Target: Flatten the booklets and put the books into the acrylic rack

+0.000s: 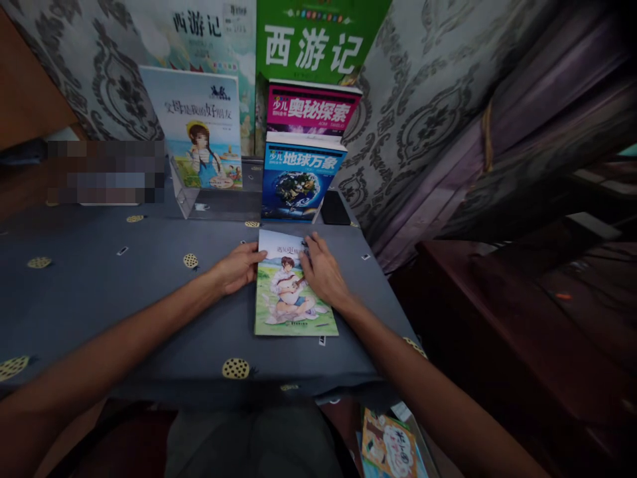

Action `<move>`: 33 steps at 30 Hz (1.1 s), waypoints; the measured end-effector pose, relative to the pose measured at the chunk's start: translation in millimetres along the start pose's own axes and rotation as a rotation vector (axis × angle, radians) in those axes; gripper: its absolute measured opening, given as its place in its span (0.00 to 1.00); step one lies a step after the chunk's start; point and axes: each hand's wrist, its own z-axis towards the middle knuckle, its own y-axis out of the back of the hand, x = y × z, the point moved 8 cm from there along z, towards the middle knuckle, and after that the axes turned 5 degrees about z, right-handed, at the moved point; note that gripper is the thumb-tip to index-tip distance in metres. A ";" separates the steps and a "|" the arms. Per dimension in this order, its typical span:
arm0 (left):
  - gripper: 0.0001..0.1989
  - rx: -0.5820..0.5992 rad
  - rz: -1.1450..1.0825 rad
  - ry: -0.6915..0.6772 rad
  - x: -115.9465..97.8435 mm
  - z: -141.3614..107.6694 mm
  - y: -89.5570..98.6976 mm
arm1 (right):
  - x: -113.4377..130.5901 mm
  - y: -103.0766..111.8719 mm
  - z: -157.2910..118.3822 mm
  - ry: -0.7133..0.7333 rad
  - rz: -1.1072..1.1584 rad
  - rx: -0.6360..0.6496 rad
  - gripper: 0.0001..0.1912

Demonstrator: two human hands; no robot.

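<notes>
Bare forearms (114, 338) across a grey-clothed bench (99, 312). Left hand (237, 267) at the left edge of an illustrated paperback (291, 292), right hand (323, 269) flat on its upper right corner, hands apart, neither gripping.

The slate-grey tablecloth (124, 312) carries yellow, black-speckled oval spots; the paperback book (293, 305) shows green meadow under pale blue sky; the wall fabric (423, 126) has grey damask scrolls.

Dim indoor light, heavy wide-angle warping toward the edges
</notes>
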 end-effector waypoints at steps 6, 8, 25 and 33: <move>0.07 -0.012 -0.151 -0.120 -10.0 0.8 3.3 | -13.7 9.3 -1.1 -0.147 0.443 -0.160 0.42; 0.06 -0.066 -0.175 -0.161 -16.5 2.3 12.5 | -13.2 3.8 -1.2 -0.233 0.730 -0.144 0.42; 0.21 -0.129 -0.269 -0.214 -40.2 -2.6 25.5 | 83.3 -50.1 11.5 -0.384 1.681 0.484 0.30; 0.38 0.058 -0.172 -0.211 -50.1 -11.3 6.9 | 94.7 -63.0 13.5 -0.380 1.690 0.516 0.27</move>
